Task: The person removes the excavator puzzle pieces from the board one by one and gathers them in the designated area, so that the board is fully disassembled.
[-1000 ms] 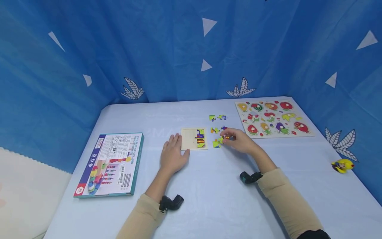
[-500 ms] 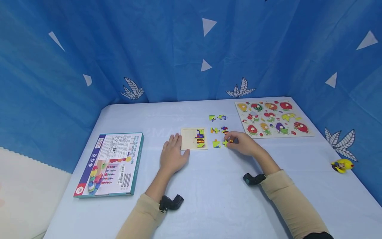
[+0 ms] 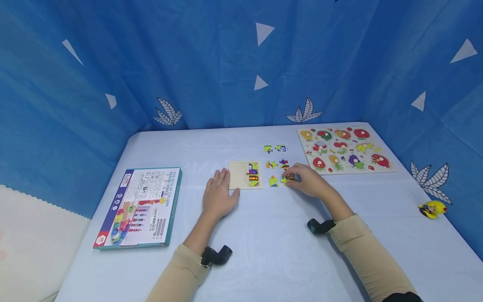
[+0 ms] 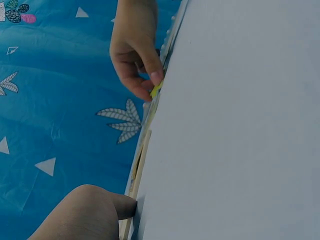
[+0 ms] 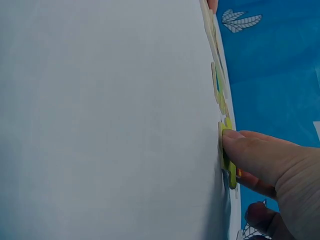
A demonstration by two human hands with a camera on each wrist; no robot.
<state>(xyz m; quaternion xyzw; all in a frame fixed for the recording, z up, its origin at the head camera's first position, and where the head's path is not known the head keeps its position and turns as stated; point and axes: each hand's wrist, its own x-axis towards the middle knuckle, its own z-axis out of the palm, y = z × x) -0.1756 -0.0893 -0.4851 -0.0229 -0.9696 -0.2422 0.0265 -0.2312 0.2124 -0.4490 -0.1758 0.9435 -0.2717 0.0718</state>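
Note:
My left hand [image 3: 219,195] rests flat on the table, fingers extended along the left edge of a small wooden puzzle board [image 3: 237,178]. Its thumb touches the board's lower edge. Joined pieces showing part of a purple and orange vehicle [image 3: 253,175] fill the board's right side. To the right of the board, my right hand [image 3: 307,181] pinches a yellow-green jigsaw piece [image 5: 231,176] between thumb and fingers, low at the table surface. That piece is partly hidden by the fingertips. Beside it lies another loose green piece [image 3: 273,181]; several more stand in rows behind.
A boxed bead toy [image 3: 145,209] lies at the left of the table. A fruit puzzle board [image 3: 341,149] is at the back right, and a small yellow figurine [image 3: 433,209] stands near the right edge. Blue curtain [image 3: 226,63] borders the table behind.
My right hand has moved a little right and down with the jigsaw piece, uncovering the piece behind it. Over the last half second it has hardly shifted. The left hand stays still.

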